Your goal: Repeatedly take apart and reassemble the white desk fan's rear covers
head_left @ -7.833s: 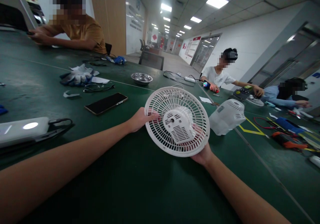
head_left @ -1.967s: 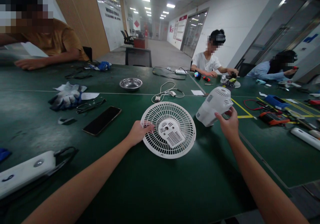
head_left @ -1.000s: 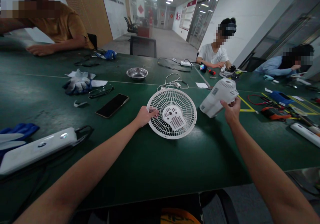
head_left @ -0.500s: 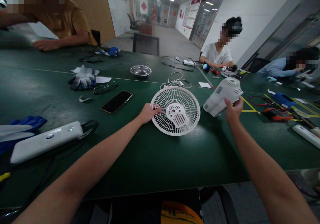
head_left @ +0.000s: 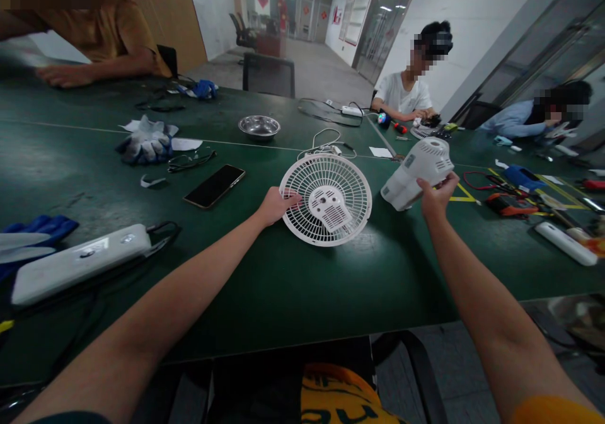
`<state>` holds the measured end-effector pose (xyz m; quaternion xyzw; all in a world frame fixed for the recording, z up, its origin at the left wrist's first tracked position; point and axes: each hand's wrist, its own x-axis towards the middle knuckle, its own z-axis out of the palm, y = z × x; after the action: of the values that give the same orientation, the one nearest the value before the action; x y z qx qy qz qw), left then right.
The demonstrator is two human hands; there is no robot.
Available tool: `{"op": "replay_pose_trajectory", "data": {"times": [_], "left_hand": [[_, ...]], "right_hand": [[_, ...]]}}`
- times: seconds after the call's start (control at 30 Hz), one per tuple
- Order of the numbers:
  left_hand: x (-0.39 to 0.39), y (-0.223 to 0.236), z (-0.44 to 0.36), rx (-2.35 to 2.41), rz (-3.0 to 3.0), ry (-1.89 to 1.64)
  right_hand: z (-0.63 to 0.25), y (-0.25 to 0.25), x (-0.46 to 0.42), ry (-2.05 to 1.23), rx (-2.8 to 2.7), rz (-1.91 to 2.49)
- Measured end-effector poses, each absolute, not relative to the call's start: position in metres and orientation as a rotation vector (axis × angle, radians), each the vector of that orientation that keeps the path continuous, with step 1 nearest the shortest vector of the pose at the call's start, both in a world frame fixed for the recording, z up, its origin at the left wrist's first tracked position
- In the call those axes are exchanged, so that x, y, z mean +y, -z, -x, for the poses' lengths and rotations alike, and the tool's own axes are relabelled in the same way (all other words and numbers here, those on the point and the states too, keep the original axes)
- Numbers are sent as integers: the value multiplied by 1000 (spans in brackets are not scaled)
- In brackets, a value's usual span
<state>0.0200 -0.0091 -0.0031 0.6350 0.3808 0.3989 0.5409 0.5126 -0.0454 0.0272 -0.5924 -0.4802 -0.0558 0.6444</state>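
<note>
My left hand point(head_left: 276, 205) grips the left rim of a round white fan grille point(head_left: 326, 200), thumb over the spokes. The grille has a slotted plate at its centre, and a pale cable point(head_left: 326, 139) lies just behind it. To the right, my right hand point(head_left: 437, 196) is closed around the lower right side of a white plastic housing point(head_left: 416, 171) with vent slots at its upper end. The housing is held tilted beside the grille, with a gap between the two. My right fingertips are hidden behind it.
Left of the grille are a phone point(head_left: 215, 186), gloves point(head_left: 147, 143) and a white power strip point(head_left: 82, 261). A metal bowl point(head_left: 259, 126) stands farther back. On the right lie an orange-black multimeter point(head_left: 511, 205) and another white strip point(head_left: 565, 244). Several people sit around the green table point(head_left: 283, 298).
The whole view has shifted slightly, so things sit a little farther left and higher. Both hands keep their holds on the grille and the housing.
</note>
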Motion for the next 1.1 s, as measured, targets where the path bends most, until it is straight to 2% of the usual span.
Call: {"op": "replay_pose_trajectory", "data": {"times": [0.3,0.63,0.93,1.1], "left_hand": [[-14,2,-24,942,-1415,-1022],[-10,6,-23,948,-1493,-989],[-13,-2,-20,972,-1502,-900],[-11,-1,-21,947,-1492,-928]], "right_hand": [[-542,-42,-45,240,-1218,1594],[-539,-49,-58,317,-1357,1645],[-529,-70,-70,447,-1318,1538],[-487,-81,-71,446,-1235,1320]]}}
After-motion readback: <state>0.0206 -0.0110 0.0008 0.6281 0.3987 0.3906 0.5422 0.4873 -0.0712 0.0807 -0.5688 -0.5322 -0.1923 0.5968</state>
